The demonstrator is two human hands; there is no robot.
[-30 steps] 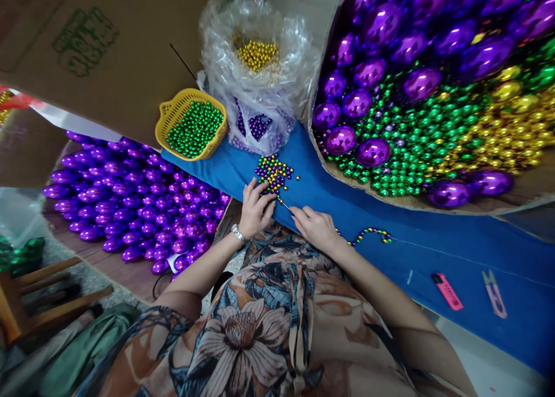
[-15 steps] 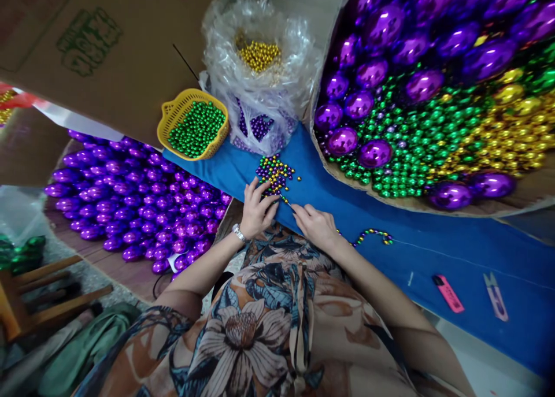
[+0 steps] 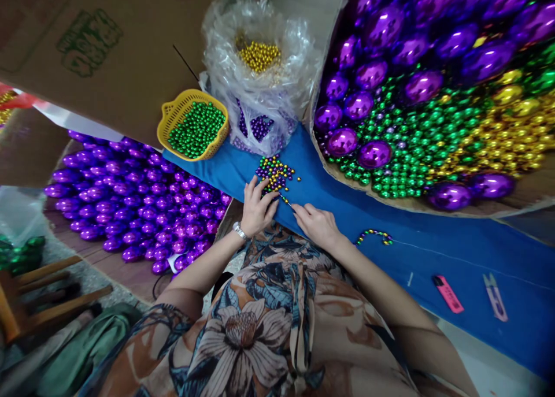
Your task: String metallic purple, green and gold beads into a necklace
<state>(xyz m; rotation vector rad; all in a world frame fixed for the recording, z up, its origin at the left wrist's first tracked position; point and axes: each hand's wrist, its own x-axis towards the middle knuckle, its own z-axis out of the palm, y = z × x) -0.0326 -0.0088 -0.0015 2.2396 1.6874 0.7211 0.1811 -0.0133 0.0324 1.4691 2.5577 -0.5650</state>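
Observation:
My right hand [image 3: 318,223] is closed in a pinch on a thin needle [image 3: 289,204] carrying a few beads. The needle points left toward a small loose pile of green, gold and purple beads [image 3: 277,170] on the blue cloth. At the near side of this pile is my left hand [image 3: 258,207], fingers apart and bent, fingertips among the beads by the needle's tip. Whether a bead lies under those fingertips is hidden. A short curved string of beads [image 3: 375,233] lies beyond my right wrist, with pale thread running on to the right.
A yellow basket [image 3: 162,132] of green beads and a clear plastic bag [image 3: 221,44] with gold and purple beads stand behind. Large ornaments and bead strings fill a cardboard box [image 3: 318,91] at right. Pink cutter [image 3: 448,293] and thread snips [image 3: 495,296] lie on the blue cloth [image 3: 416,270].
Both hands stay nearly in place at the bead pile. My right wrist has shifted slightly, and less of the bead string shows beside it.

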